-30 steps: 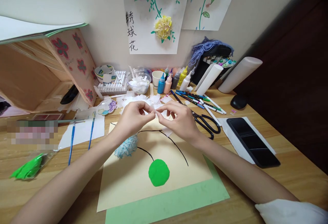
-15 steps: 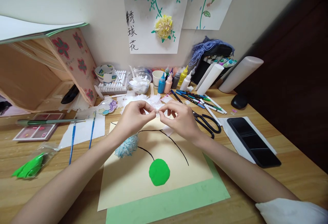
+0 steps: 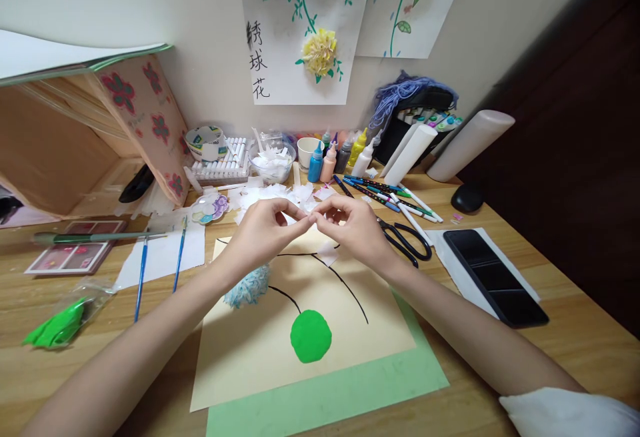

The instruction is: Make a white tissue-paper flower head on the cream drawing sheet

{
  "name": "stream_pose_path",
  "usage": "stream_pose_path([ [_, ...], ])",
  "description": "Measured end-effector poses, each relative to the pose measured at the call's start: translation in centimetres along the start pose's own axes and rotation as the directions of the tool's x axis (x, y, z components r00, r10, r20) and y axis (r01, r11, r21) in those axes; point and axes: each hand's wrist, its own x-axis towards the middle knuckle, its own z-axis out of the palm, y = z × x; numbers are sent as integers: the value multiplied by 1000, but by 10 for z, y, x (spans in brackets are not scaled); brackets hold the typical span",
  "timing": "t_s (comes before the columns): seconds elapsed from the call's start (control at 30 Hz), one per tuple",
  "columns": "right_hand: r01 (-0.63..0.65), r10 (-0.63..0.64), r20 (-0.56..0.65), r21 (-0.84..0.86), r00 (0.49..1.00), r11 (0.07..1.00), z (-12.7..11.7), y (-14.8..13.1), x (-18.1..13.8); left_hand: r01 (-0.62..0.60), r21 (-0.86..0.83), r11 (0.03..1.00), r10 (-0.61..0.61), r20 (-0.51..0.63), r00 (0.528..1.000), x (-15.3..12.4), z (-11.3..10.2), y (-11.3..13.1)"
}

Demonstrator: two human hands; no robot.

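Note:
My left hand point(image 3: 267, 227) and my right hand point(image 3: 353, 233) meet fingertip to fingertip above the far edge of a cream sheet point(image 3: 250, 370). Both are closed in a pinch, and what lies between the fingertips is too small and hidden to make out. Just beyond them spreads a heap of white paper scraps point(image 3: 255, 193). The sheet below carries black curved lines, a flat green disc point(image 3: 311, 335) and a fluffy blue-and-white pompom point(image 3: 249, 287), partly behind my left forearm. A loose white scrap point(image 3: 328, 253) lies on the sheet beside my right hand.
Black-handled scissors point(image 3: 410, 240), pens point(image 3: 380, 193) and a phone point(image 3: 493, 277) lie to the right. Paint bottles point(image 3: 327, 162) and a bowl of scraps point(image 3: 273, 162) stand at the back. Leftward are brushes point(image 3: 143, 277) and a bagged green lump point(image 3: 60, 323). Green paper point(image 3: 325, 390) underlies the sheet.
My fingertips have shifted slightly to the right and pressed closer together. The whitish bit between them earlier is now covered. The scrap on the sheet shows more fully.

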Motion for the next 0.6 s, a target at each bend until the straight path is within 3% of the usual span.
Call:
stream_pose_path([
  [0.17, -44, 41, 40, 73, 998, 996, -1, -1, 1, -50, 121, 991, 54, -32, 998, -3, 1, 2],
  [0.37, -103, 98, 50, 107, 994, 989, 1, -1, 0, -64, 137, 989, 69, -30, 997, -2, 0, 0],
  [0.47, -149, 134, 94, 177, 987, 973, 2, 3, 0, -6, 128, 992, 14, -57, 998, -11, 2, 0],
  [0.6, -230, 170, 207, 310, 963, 923, 3, 7, -5, 157, 101, 982, -141, -150, 978, -45, 14, 10],
])
